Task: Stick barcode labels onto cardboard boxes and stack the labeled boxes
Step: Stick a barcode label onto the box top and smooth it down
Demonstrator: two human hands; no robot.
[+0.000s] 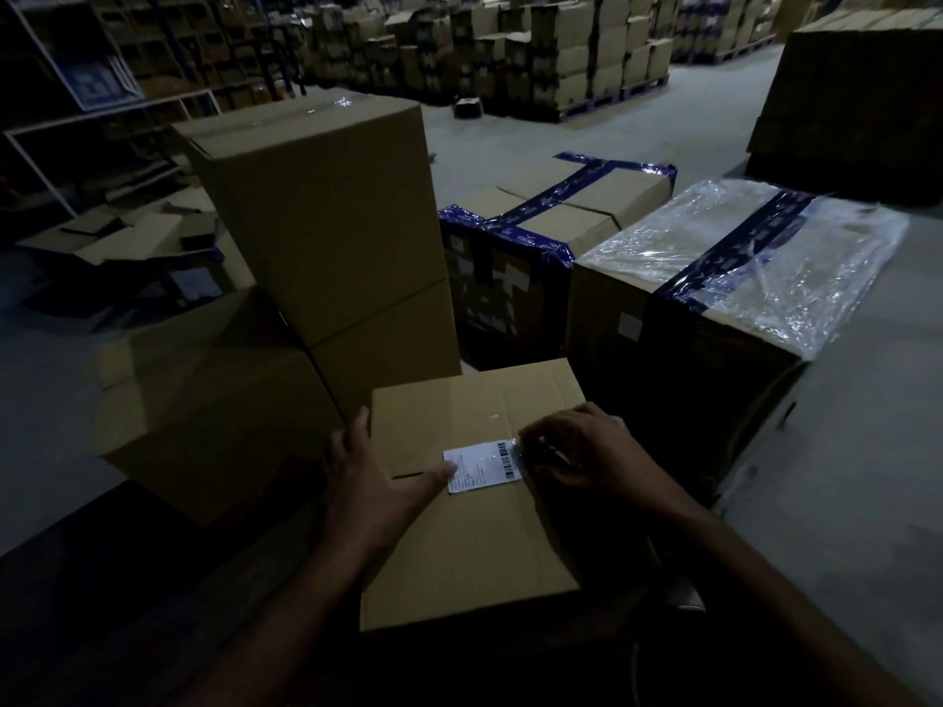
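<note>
A plain cardboard box (pixel 474 543) lies in front of me with its top face up. A white barcode label (pixel 482 466) lies on that top face, near the middle. My left hand (pixel 377 477) rests flat on the box's left side, its thumb tip touching the label's left edge. My right hand (pixel 581 451) has its fingertips bent down on the label's right end, over the barcode. Behind the box on the left stands a stack of two plain boxes (pixel 337 237), with another plain box (pixel 204 400) lower to its left.
Two boxes with blue tape stand behind on the right: one bare (pixel 551 232), one wrapped in clear film (pixel 740 262). A tall dark box stack (pixel 857 104) is far right. Flattened cardboard (pixel 127 242) and shelving (pixel 76 94) are at left. Pallets of boxes (pixel 536 53) fill the back.
</note>
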